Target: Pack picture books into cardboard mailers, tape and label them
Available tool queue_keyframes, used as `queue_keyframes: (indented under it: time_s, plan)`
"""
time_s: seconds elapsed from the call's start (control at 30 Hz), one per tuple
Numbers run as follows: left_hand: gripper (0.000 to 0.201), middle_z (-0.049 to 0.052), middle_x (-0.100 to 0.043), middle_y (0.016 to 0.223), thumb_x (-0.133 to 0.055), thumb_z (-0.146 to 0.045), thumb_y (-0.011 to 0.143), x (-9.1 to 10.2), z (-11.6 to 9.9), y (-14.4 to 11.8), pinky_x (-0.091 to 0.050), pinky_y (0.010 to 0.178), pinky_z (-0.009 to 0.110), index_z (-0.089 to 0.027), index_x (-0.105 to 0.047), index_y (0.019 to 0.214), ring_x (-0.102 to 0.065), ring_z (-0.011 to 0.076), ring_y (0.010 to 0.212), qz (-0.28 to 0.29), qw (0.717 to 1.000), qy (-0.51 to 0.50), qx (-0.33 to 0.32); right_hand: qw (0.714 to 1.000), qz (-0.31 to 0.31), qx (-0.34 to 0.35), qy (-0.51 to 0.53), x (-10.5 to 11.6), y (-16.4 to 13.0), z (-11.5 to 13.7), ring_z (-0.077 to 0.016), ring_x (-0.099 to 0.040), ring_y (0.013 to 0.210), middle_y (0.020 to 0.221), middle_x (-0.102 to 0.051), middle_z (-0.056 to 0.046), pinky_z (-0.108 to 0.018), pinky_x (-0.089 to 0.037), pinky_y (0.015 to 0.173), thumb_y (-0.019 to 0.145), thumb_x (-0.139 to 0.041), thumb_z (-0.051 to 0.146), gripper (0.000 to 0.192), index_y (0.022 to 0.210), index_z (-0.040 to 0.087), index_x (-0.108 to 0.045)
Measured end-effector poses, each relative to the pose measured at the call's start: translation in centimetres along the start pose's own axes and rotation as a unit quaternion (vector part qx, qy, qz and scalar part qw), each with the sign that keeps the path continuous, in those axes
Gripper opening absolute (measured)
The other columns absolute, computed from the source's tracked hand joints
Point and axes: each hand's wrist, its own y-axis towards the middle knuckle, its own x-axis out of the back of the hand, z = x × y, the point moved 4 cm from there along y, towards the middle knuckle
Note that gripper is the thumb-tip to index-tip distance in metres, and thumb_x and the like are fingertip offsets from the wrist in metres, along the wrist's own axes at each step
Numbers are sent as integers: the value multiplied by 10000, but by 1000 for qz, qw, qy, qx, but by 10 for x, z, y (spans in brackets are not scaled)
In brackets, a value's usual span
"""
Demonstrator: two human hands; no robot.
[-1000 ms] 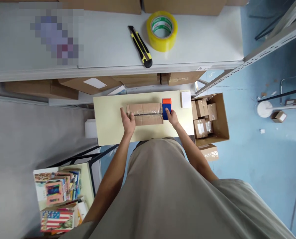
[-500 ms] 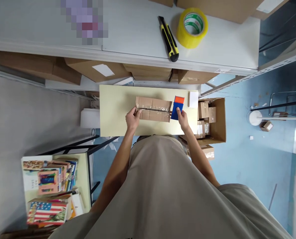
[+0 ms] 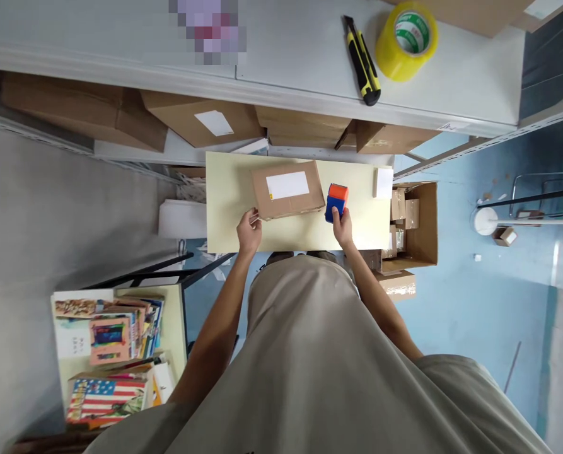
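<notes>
A closed cardboard box (image 3: 288, 205) with a white label (image 3: 288, 185) on its upper face sits slightly turned on the pale yellow table (image 3: 229, 233). At the box's near left corner is my left hand (image 3: 249, 233), its fingers bent and pinching the edge there. My right hand (image 3: 342, 228) grips a small blue-and-orange handheld tool (image 3: 336, 205), held just right of the box and apart from it. What kind of tool it is does not show clearly.
A white stack of labels or paper (image 3: 383, 183) lies at the table's right end. On the shelf (image 3: 285, 69) beyond are a utility knife (image 3: 362, 63) and a yellow tape roll (image 3: 394, 60). An open carton (image 3: 427, 221) of small boxes stands right; books (image 3: 108, 397) lie lower left.
The box has been turned over: its taped seam faced up before, and now the labelled face does. My left hand has moved slightly down to its corner. The tool has tilted in my right hand.
</notes>
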Motion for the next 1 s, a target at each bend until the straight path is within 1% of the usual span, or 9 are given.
queue_keyframes:
  time_s: [0.07, 0.13, 0.27, 0.33, 0.5, 0.6, 0.7, 0.9, 1.0]
  plan:
    - [450, 172, -754, 1412, -637, -132, 925, 11, -9, -11, -661, 1078, 460, -219, -698, 1363, -759, 306, 1295, -38, 995, 32, -81, 994, -26, -9, -109, 2, -18, -7, -329, -755, 870, 1053, -776, -199, -417, -609, 772, 1161, -248, 757, 789, 1512, 96, -497]
    - [461, 177, -729, 1463, -648, -221, 989, 13, -28, -26, -650, 1112, 478, -228, -680, 1449, -720, 320, 1357, -21, 983, 60, -171, 980, -10, 32, -195, 1, -38, -10, -371, -790, 961, 1154, -780, -265, -446, -625, 815, 1186, -284, 696, 753, 1589, 76, -422]
    - [443, 160, -737, 1485, -649, -363, 1089, -5, -77, -62, -605, 1206, 499, -239, -675, 1513, -709, 319, 1389, 135, 938, 58, -313, 941, 62, 183, -279, -5, -70, -8, -374, -791, 1114, 1225, -766, -276, -498, -652, 954, 1207, -320, 633, 624, 1512, 114, -482]
    - [470, 152, -728, 1519, -662, -385, 1100, -13, -97, -76, -577, 1246, 518, -245, -660, 1549, -691, 325, 1426, 180, 918, 54, -350, 923, 79, 228, -299, -5, -80, -8, -371, -781, 1108, 1198, -772, -264, -515, -651, 975, 1213, -322, 604, 572, 1460, 126, -514]
    - [380, 125, -772, 1432, -622, -350, 1129, -12, -117, -93, -586, 1219, 526, -261, -703, 1491, -720, 314, 1362, 211, 896, 36, -389, 898, 89, 280, -328, 8, -92, -8, -381, -748, 1037, 1106, -783, -234, -534, -647, 907, 1219, -288, 578, 533, 1377, 138, -542]
    - [351, 120, -776, 1406, -579, -304, 1146, -4, -118, -97, -600, 1187, 507, -257, -713, 1467, -729, 300, 1332, 195, 892, 21, -407, 883, 94, 311, -339, 17, -96, -8, -371, -743, 1026, 1077, -777, -220, -520, -641, 904, 1223, -279, 559, 518, 1348, 132, -544]
    - [292, 107, -787, 1342, -642, -317, 1137, -1, -118, -100, -611, 1152, 489, -271, -737, 1409, -742, 293, 1280, 194, 886, 21, -421, 872, 104, 330, -347, 24, -99, -10, -363, -740, 1026, 1072, -773, -203, -521, -638, 917, 1226, -286, 535, 484, 1339, 143, -547]
    - [104, 74, -795, 1167, -724, -297, 1114, -9, -117, -109, -624, 1030, 445, -277, -767, 1208, -756, 258, 1121, 189, 879, 31, -437, 849, 140, 371, -350, 33, -99, -12, -387, -726, 1102, 1129, -767, -228, -548, -636, 956, 1219, -292, 559, 538, 1392, 116, -544]
    - [69, 56, -790, 1070, -712, -297, 1124, -14, -116, -116, -620, 964, 430, -274, -762, 1083, -743, 241, 1027, 176, 880, 45, -438, 837, 164, 391, -348, 39, -95, -12, -380, -725, 1055, 1091, -773, -216, -543, -632, 938, 1222, -259, 561, 550, 1367, 120, -555]
